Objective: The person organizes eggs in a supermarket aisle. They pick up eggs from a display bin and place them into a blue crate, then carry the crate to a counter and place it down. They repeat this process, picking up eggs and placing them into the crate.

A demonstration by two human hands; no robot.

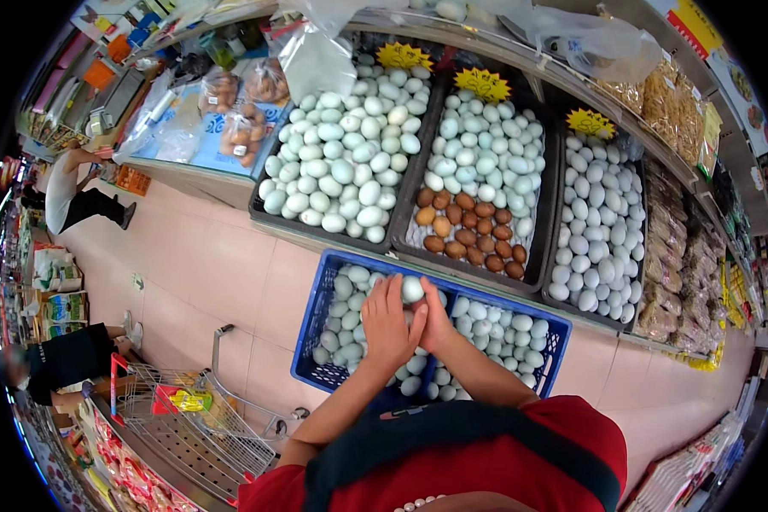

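Over a blue plastic crate [307, 320], my left hand [387, 320] and my right hand [436, 320] are cupped together. A pale bluish-white egg [412, 289] shows between the fingertips of both hands. Part of another egg seems to lie lower between the palms, mostly hidden. The crate has a divider, with loose pale eggs [342, 313] left of it and more pale eggs [505, 333] on the right. My forearms cover some of the crate's near side.
Beyond the crate, a display counter holds black trays of pale eggs [339, 169], mixed pale and brown eggs [467, 237], and greyish eggs [598, 224]. Plastic bags [317, 57] hang above. At left are a shopping cart [192, 409], a person beside it [70, 358] and another person [70, 192].
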